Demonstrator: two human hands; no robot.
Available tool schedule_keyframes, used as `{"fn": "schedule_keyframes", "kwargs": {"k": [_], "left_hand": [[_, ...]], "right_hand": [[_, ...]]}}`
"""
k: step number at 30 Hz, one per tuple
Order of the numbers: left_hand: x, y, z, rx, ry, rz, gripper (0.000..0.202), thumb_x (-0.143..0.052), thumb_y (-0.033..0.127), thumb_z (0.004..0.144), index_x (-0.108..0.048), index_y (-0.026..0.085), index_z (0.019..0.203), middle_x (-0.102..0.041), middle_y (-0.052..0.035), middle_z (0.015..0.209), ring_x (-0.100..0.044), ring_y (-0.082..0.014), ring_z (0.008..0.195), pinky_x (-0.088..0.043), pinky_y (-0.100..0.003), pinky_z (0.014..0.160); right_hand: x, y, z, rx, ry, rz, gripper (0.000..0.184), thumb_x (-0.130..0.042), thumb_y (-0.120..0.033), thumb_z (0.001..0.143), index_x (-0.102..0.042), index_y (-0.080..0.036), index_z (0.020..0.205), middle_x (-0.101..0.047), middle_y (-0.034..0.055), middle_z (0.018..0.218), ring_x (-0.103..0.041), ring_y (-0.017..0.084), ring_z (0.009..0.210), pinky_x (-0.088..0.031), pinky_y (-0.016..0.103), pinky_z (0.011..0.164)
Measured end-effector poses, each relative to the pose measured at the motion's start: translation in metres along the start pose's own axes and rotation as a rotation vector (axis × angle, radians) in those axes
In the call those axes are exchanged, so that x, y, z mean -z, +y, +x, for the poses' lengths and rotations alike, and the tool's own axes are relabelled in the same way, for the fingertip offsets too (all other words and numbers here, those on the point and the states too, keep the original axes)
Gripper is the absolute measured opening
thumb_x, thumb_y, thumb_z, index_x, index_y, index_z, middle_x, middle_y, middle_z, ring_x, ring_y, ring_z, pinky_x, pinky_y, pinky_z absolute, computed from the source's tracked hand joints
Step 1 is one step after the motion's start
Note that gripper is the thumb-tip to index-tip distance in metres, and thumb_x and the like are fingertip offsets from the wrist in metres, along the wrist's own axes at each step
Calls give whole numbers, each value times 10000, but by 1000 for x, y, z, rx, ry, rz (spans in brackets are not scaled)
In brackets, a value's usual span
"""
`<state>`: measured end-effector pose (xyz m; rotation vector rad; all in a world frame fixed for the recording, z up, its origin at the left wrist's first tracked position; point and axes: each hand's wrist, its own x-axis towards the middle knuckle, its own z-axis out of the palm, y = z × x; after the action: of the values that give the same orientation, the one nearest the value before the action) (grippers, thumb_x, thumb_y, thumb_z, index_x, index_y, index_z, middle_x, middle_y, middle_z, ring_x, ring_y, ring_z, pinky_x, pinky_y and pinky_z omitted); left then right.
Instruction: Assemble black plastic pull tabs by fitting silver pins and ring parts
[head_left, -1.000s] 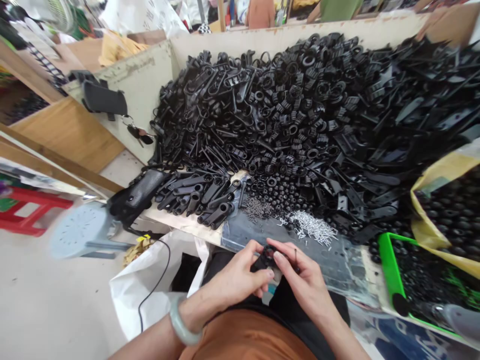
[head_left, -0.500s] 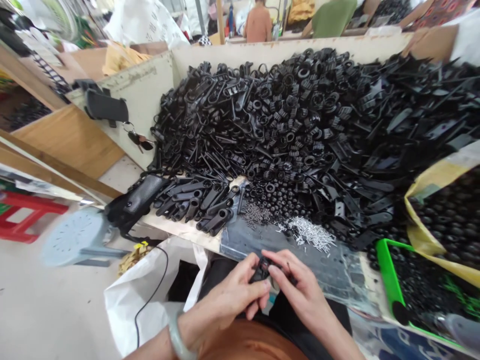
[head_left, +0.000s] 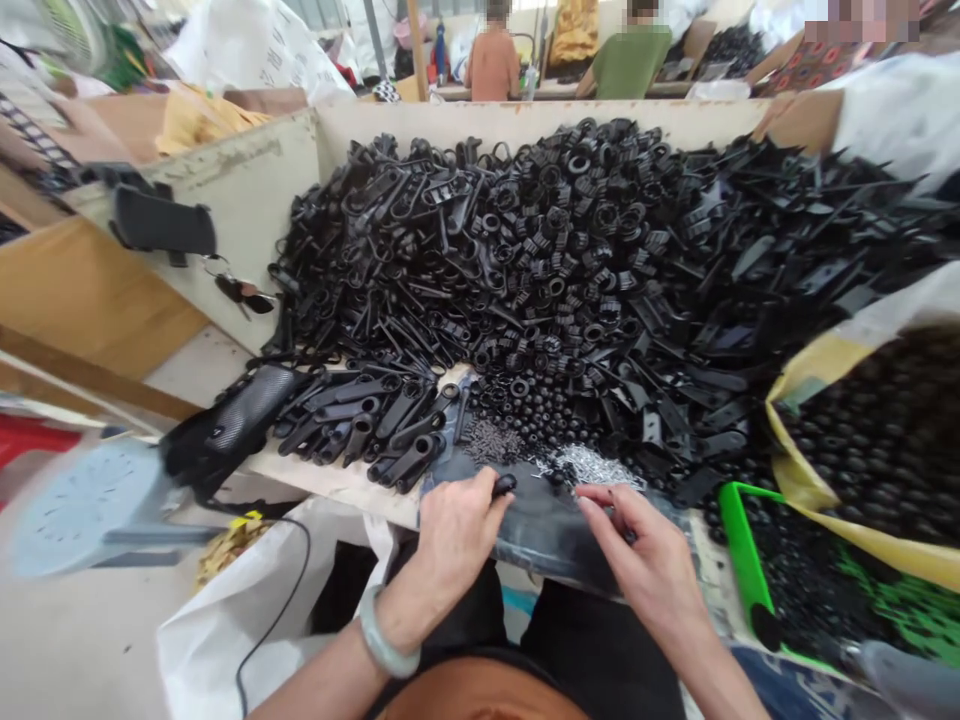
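My left hand (head_left: pixel 456 530) is closed on a small black plastic part (head_left: pixel 504 485) that sticks out past its fingertips at the bench's front edge. My right hand (head_left: pixel 651 560) is curled with its fingertips pinched on something thin and dark that I cannot make out. Both hands are over a dark plastic sheet (head_left: pixel 540 530). Just beyond them lie a small heap of silver pins (head_left: pixel 592 466) and a patch of tiny dark screws (head_left: pixel 491 440). A row of finished black lever pieces (head_left: pixel 367 420) lies to the left.
A huge pile of black plastic parts (head_left: pixel 570 260) fills the walled bench. A yellow bag of black rings (head_left: pixel 885 430) and a green tray (head_left: pixel 750 560) sit right. A white bag (head_left: pixel 217 620) and grey stool (head_left: pixel 82 505) stand lower left. Two people sit beyond the bench.
My hands were together working one black part; now they have parted, the left keeping the part and moving forward over the bench, the right drawing away to the right.
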<state>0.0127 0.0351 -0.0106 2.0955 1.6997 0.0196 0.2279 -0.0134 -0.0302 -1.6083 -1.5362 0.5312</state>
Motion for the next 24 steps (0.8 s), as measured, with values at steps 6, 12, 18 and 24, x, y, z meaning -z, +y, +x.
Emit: {"fn": "schedule_keyframes", "kwargs": {"k": [6, 12, 18, 24], "left_hand": [[-13, -9, 1, -106, 45, 25, 216, -529, 178, 971, -705, 236, 1081, -809, -69, 980, -742, -247, 861, -432, -320, 760], [-20, -18, -6, -137, 163, -304, 211, -515, 303, 995, -694, 220, 921, -740, -18, 781, -669, -190, 702, -414, -283, 674], [-11, -22, -19, -23, 154, -668, 311, -525, 431, 974, -681, 185, 865, -576, 28, 640, -533, -145, 605, -395, -252, 605], [-17, -25, -27, 27, 84, -856, 344, -562, 464, 965, -627, 198, 758, -609, 28, 613, -575, -151, 622, -426, -254, 653]], "right_hand": [[9, 6, -1, -9, 27, -63, 299, -562, -427, 1015, -752, -214, 924, -710, 32, 787, -593, 160, 593, -486, 266, 557], [-15, -3, 12, 145, -135, -137, 250, -482, -316, 1066, -714, -233, 1024, -703, 40, 938, -676, 165, 767, -516, 261, 693], [-23, -1, 30, 239, -170, -374, 311, -406, -306, 1092, -691, -245, 981, -681, 30, 955, -684, 153, 730, -492, 256, 643], [-6, 10, 10, 204, -166, -334, 294, -440, -350, 1089, -694, -246, 983, -688, 22, 932, -700, 144, 757, -508, 243, 672]]}}
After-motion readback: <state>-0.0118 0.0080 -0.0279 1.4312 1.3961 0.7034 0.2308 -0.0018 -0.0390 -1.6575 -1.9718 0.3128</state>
